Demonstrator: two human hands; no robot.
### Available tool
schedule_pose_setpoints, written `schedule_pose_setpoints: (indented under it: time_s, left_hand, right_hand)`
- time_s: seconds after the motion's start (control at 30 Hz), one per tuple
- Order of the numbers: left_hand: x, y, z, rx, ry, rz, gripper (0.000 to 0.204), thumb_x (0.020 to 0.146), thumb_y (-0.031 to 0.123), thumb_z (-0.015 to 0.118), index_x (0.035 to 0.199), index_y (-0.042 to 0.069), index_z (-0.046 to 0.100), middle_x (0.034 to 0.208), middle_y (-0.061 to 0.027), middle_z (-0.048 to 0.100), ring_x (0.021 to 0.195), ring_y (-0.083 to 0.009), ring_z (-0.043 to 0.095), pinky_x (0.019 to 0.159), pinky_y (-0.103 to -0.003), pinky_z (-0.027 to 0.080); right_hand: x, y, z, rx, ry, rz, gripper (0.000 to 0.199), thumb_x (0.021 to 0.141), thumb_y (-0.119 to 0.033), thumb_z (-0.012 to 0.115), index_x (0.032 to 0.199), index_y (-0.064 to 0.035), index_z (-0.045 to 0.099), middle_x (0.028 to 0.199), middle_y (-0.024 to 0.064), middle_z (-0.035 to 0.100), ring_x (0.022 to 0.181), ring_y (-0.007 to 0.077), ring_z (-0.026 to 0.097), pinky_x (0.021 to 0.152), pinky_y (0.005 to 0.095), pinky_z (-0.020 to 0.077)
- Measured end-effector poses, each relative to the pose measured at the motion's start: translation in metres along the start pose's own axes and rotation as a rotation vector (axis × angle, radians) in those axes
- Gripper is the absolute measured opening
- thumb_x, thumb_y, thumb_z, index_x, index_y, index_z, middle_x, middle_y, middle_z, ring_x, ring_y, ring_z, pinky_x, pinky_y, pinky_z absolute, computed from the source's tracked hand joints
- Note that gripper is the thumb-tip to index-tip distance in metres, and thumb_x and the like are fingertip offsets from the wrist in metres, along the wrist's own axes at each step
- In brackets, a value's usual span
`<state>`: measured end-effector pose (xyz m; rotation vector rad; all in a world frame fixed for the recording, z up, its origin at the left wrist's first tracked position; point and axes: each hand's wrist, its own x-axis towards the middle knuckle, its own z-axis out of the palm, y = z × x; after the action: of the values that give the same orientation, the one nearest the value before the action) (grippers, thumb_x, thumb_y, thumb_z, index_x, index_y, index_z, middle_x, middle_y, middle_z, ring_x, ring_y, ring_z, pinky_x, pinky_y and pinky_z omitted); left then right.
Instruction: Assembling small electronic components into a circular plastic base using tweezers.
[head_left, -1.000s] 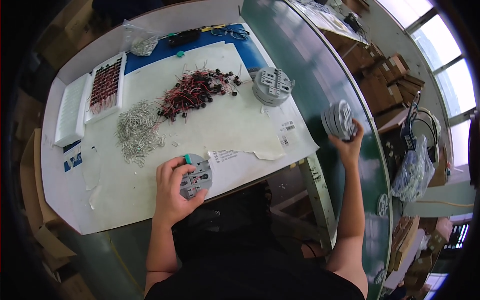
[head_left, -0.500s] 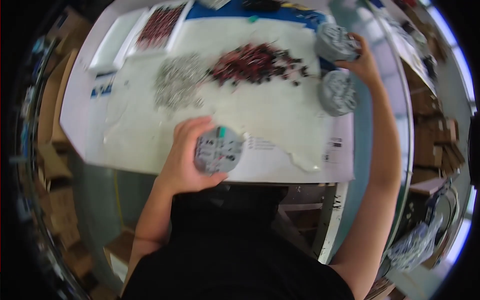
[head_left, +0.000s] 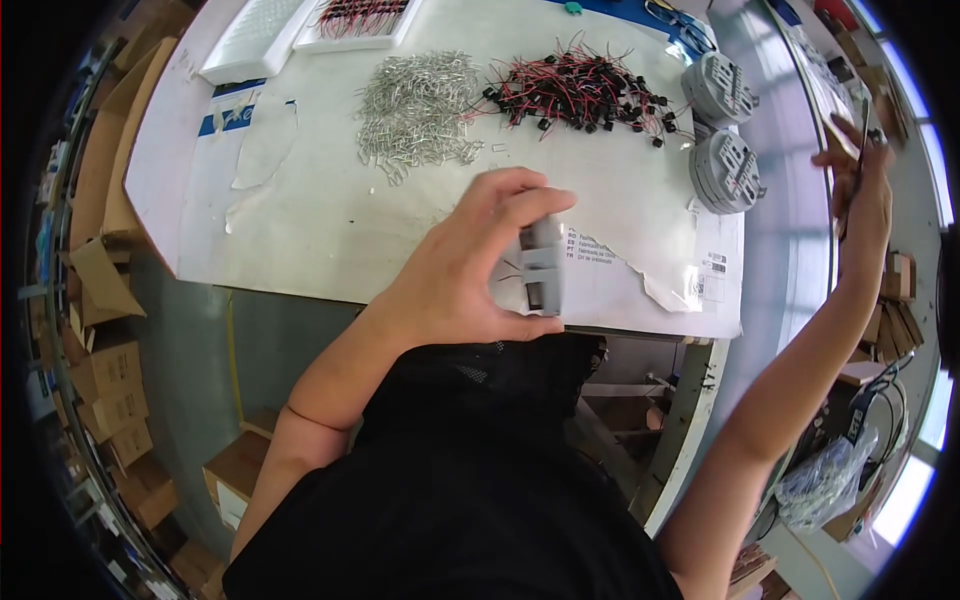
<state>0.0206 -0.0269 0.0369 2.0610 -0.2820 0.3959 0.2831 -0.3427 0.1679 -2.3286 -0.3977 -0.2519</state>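
My left hand (head_left: 470, 265) grips a round grey plastic housing (head_left: 543, 268) by its rim, thumb below and fingers above. The housing is tipped on edge above the table's near side, with slots showing in its side wall. At the far right, beyond the table, my right hand (head_left: 862, 190) is closed around a thin dark tool (head_left: 864, 125); its exact kind is unclear. Two more round grey housings, a far one (head_left: 718, 90) and a nearer one (head_left: 727, 172), sit at the table's right side, apart from both hands.
A heap of small metal clips (head_left: 415, 110) lies beside a pile of black parts with red and black wires (head_left: 580, 90). White trays (head_left: 255, 40) stand at the far left. Cardboard sheeting (head_left: 310, 240) covers the table; boxes (head_left: 110, 390) line the left.
My right hand has left the grey housings and moved right to the tool. My left hand has turned its housing from face-up to edge-on. The view has shifted.
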Motion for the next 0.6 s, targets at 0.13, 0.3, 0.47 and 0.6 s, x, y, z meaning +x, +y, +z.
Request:
schedule_pose_setpoints:
  time_s: [0.13, 0.3, 0.47, 0.6]
  left_hand:
    - [-0.024, -0.032, 0.015, -0.029, 0.172, 0.04, 0.108, 0.064, 0.021, 0.099, 0.155, 0.014, 0.043, 0.145, -0.0173, 0.052, 0.138, -0.0415, 0.052, 0.111, -0.049, 0.048]
    - [-0.046, -0.03, -0.004, 0.097, 0.025, -0.051, 0.109, 0.065, 0.022, 0.099, 0.156, 0.009, 0.04, 0.144, -0.0193, 0.053, 0.139, -0.0398, 0.052, 0.113, -0.048, 0.047]
    - [-0.039, -0.02, -0.019, 0.162, -0.055, -0.129, 0.117, 0.065, 0.024, 0.099, 0.162, 0.006, 0.034, 0.146, -0.0194, 0.055, 0.134, -0.0388, 0.055, 0.112, -0.049, 0.047]
    - [-0.037, -0.02, -0.014, 0.139, -0.113, -0.179, 0.125, 0.063, 0.026, 0.1, 0.165, 0.005, 0.031, 0.144, -0.018, 0.057, 0.128, -0.0385, 0.057, 0.11, -0.049, 0.048]
  right_hand:
    - [-0.122, -0.064, 0.04, 0.227, -0.149, 0.097, 0.054, 0.116, -0.047, 0.043, 0.108, -0.005, 0.075, 0.07, -0.0032, 0.056, 0.056, 0.0043, 0.04, 0.05, 0.0238, 0.0304]
    - [-0.201, -0.066, 0.124, 0.305, -0.439, 0.164, 0.029, 0.11, -0.024, 0.062, 0.1, 0.0016, 0.071, 0.077, 0.0036, 0.062, 0.072, 0.0098, 0.056, 0.066, 0.0277, 0.046]
    - [-0.201, -0.067, 0.134, 0.099, -0.512, -0.07, 0.022, 0.105, -0.019, 0.067, 0.098, 0.002, 0.07, 0.079, 0.0106, 0.065, 0.069, 0.0204, 0.061, 0.066, 0.0339, 0.0482]
    - [-0.192, -0.086, 0.13, -0.066, -0.558, -0.132, 0.019, 0.101, -0.017, 0.071, 0.094, 0.0007, 0.069, 0.083, 0.0165, 0.066, 0.071, 0.0329, 0.063, 0.066, 0.0399, 0.0489]
